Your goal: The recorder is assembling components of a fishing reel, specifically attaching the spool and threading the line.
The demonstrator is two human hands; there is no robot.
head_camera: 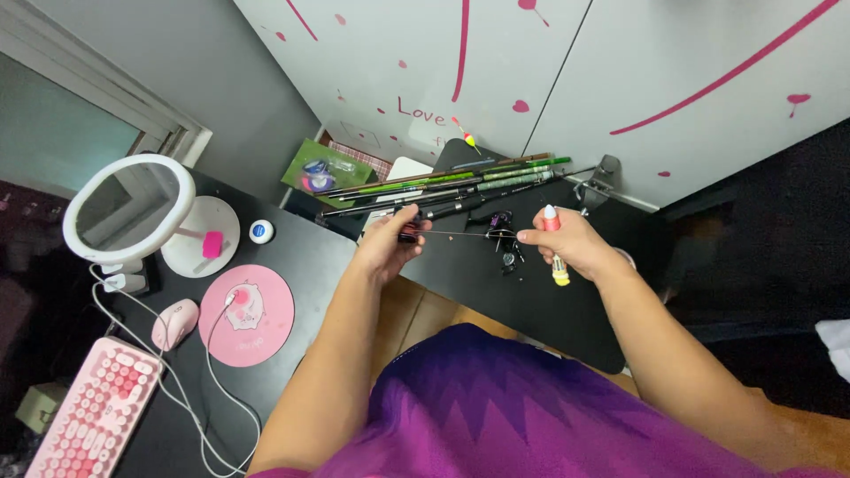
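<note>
Now, at your far left a pink keyboard lies on the black desk, with a pink mouse just beside it and a round pink mat next to that. White cables loop across this corner. Behind them stands a round white ring mirror on its disc base, and a small white jar sits near the base.

Further right, your left hand is closed around a small dark piece (too small to tell what it is), fingers pinched tight on it. From that hand a thin reddish rod runs across to your right hand, held level above a second black tabletop. Below the middle of the rod a dark fishing reel rests on the tabletop; whether it touches the rod you cannot tell.

Behind your hands a bundle of fishing rods lies side by side, green and dark, against the white cupboard doors with pink decals. A green packet lies at the bundle's left end.

Your right hand is wrapped around a slim float with a white and red top and a yellow bottom, upright in the fist, while its fingertips pinch the rod's end.
</note>
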